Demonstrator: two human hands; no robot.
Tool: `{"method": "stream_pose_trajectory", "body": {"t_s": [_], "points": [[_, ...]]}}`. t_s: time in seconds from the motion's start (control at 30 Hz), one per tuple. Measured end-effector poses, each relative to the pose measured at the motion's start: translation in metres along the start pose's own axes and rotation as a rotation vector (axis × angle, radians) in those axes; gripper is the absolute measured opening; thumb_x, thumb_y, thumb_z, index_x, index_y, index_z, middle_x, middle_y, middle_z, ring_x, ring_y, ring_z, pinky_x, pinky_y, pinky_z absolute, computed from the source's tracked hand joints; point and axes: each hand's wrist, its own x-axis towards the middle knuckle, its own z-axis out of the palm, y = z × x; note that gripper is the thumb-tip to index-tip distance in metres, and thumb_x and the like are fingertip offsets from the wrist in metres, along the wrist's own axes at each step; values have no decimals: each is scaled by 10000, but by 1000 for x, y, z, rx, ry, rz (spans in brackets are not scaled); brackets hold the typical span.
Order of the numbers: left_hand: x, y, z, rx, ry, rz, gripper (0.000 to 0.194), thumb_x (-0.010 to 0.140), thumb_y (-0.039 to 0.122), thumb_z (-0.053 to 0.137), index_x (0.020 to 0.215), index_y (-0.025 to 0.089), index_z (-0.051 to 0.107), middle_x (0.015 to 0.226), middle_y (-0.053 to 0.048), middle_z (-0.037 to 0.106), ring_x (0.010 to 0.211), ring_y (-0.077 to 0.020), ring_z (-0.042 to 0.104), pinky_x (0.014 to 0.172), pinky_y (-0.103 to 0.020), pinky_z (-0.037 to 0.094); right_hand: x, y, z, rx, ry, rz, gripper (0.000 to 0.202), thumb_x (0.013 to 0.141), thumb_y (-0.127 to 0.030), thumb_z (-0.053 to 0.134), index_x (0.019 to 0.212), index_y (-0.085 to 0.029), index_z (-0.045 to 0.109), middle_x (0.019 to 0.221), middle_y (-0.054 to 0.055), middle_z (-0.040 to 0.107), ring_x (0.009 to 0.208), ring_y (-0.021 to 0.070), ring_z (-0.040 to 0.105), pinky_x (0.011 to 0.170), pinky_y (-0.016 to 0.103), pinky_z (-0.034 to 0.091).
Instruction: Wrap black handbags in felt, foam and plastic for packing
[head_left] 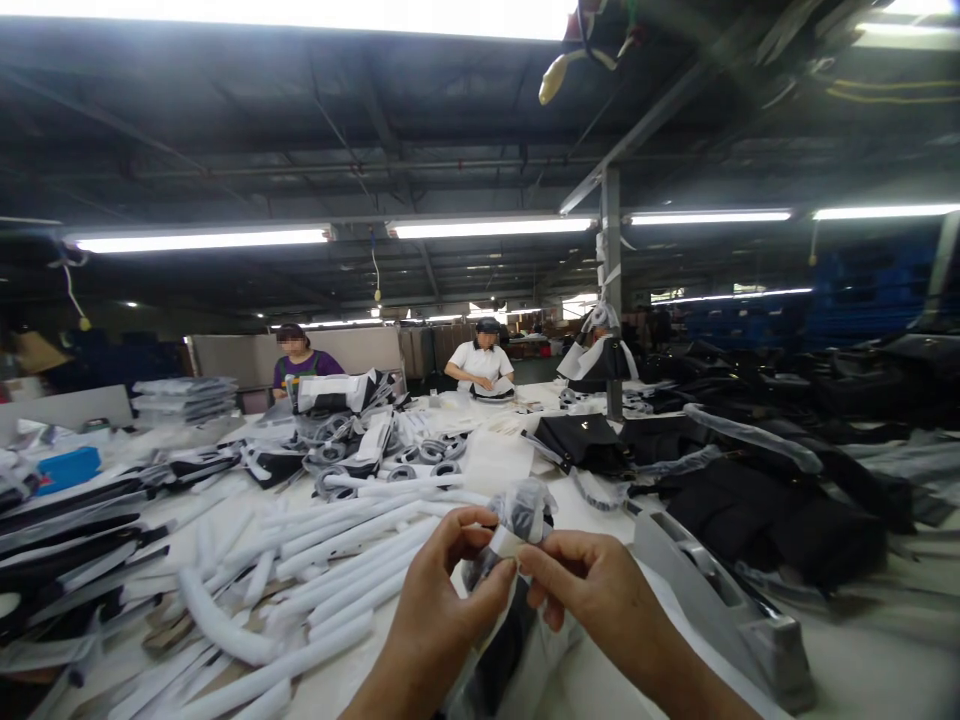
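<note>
Close in front of me, my left hand (465, 575) and my right hand (581, 580) meet at a dark strap bundle in clear plastic wrap (525, 505). A white paper band (506, 542) crosses the bundle between my fingertips. The left thumb and fingers pinch the bundle from the left side. On the right, my thumb and forefinger press at the band's edge. Below the hands, a black item in clear plastic (506, 640) hangs or lies between my wrists; its lower part is blurred.
White foam tubes (360, 580) lie heaped to the left. A grey tape dispenser (720, 610) stands right of my hands. Black bags (772, 510) pile up at the right, and coiled wrapped straps (427, 465) lie farther back. Two people (484, 365) work across the table.
</note>
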Motion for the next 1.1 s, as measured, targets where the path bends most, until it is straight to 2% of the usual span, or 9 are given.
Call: {"method": "stream_pose_trajectory", "body": {"t_s": [0.2, 0.3, 0.4, 0.5, 0.63, 0.8, 0.93, 1.0, 1.1], "points": [[1, 0, -1, -46, -54, -38, 358, 736, 296, 724, 1055, 200, 595, 822, -15, 696, 804, -180, 637, 758, -276, 448, -11, -1, -7, -39, -109, -74, 364, 964, -493, 533, 867, -185, 703, 809, 25, 719, 655, 161, 658, 634, 255, 490], [0, -1, 0, -24, -63, -42, 372, 730, 306, 735, 1061, 199, 604, 838, -22, 699, 809, -187, 639, 756, -280, 452, -15, -1, -9, -43, -112, -109, 293, 998, -448, 499, 969, -205, 660, 809, 8, 711, 671, 160, 654, 658, 259, 490], [-3, 2, 0, -26, -96, -50, 355, 754, 309, 724, 1068, 199, 599, 838, -25, 702, 811, -185, 639, 772, -288, 457, -13, 0, -10, 54, -132, -84, 270, 983, -444, 534, 1099, -211, 605, 756, -11, 690, 647, 166, 634, 629, 261, 485], [-4, 4, 0, -64, -140, -83, 366, 767, 347, 729, 1072, 194, 597, 836, -33, 706, 786, -181, 638, 721, -279, 462, -10, 3, -10, 136, -143, -73, 301, 943, -472, 590, 1025, -189, 655, 778, 6, 674, 707, 175, 619, 642, 259, 481], [-4, 8, 0, -125, -142, -124, 429, 739, 402, 771, 1071, 190, 603, 827, -34, 707, 712, -159, 629, 617, -245, 445, -10, 11, -8, 136, -76, -105, 255, 921, -439, 640, 958, -191, 690, 848, 11, 660, 796, 183, 602, 723, 270, 481], [-5, 14, 4, -205, -128, -160, 453, 701, 453, 810, 1025, 197, 623, 835, -36, 721, 734, -162, 647, 661, -246, 463, -11, 16, -1, 217, -53, -164, 230, 936, -419, 642, 901, -192, 635, 823, -2, 631, 798, 175, 584, 731, 267, 464], [-3, 11, 3, -211, -137, -170, 466, 703, 481, 815, 1020, 204, 615, 800, -20, 709, 718, -154, 638, 654, -237, 451, -9, 14, 3, 332, -47, -186, 226, 924, -404, 668, 1017, -209, 603, 949, 14, 664, 896, 195, 615, 827, 304, 490], [-3, 9, 1, -202, -151, -181, 494, 692, 501, 819, 1024, 201, 610, 809, -26, 705, 720, -157, 631, 648, -238, 447, -7, 14, 4, 332, -36, -189, 237, 914, -414, 681, 1000, -207, 604, 982, 25, 675, 933, 209, 627, 864, 322, 494], [-3, 10, 0, -209, -154, -196, 506, 693, 511, 814, 1037, 197, 617, 858, -43, 708, 730, -157, 623, 644, -239, 438, -6, 15, 6, 256, 42, -187, 258, 908, -447, 678, 917, -198, 611, 902, 22, 670, 878, 208, 637, 796, 304, 503]]}}
